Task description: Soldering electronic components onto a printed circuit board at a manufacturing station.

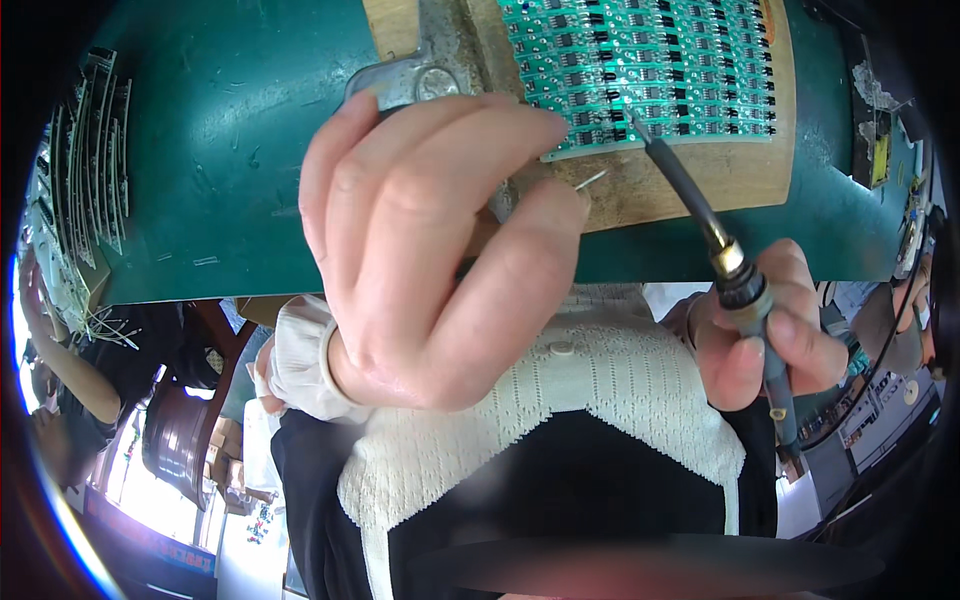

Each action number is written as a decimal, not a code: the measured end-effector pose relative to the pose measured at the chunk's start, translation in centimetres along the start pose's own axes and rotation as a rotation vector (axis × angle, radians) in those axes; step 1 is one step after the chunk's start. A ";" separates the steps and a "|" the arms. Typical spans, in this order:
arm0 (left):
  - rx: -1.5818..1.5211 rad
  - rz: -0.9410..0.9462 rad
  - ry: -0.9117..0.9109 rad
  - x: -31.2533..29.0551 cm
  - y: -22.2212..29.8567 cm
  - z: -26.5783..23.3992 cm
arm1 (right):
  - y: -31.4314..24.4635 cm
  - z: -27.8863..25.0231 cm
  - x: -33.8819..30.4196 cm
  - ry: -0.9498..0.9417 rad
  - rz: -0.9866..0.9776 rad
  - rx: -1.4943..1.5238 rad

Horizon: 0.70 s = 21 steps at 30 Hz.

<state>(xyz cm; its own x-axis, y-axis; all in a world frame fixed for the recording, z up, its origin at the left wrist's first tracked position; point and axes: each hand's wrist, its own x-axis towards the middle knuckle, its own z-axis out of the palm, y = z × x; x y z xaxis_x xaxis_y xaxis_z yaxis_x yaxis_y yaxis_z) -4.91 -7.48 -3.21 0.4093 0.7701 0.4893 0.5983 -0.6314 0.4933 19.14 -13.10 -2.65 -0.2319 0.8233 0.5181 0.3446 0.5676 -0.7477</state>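
Note:
My right hand [775, 335] grips a soldering iron [690, 190] by its handle. The iron's tip meets the lower rows of a green circuit board panel [700, 60], set with many small black components. My left hand [430, 240] is curled in front of a metal clamp [437, 82], fingers bent and thumb near the panel's lower left corner. A thin silvery wire [592, 180] sticks out by the thumb tip; the rest of it is hidden by the hand. The panel lies on a brown wooden board [690, 180].
A green work mat [230, 190] covers the table. Several board strips [95, 150] stand in a row at the far left. A dark holder with a yellow part [878, 155] stands at the right edge. Other people's arms show at left [85, 380] and right [915, 290].

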 end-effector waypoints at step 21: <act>0.134 0.006 -0.074 -0.3 -0.1 0.8 | 0.5 0.5 -0.3 -0.004 -0.065 -0.074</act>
<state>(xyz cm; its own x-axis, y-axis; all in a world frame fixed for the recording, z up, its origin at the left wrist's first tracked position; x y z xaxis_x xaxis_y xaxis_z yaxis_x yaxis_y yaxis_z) -4.58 -7.59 -4.00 0.4602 0.7737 0.4354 0.6797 -0.6225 0.3878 18.92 -13.06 -3.40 -0.2595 0.7850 0.5625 0.3953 0.6178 -0.6798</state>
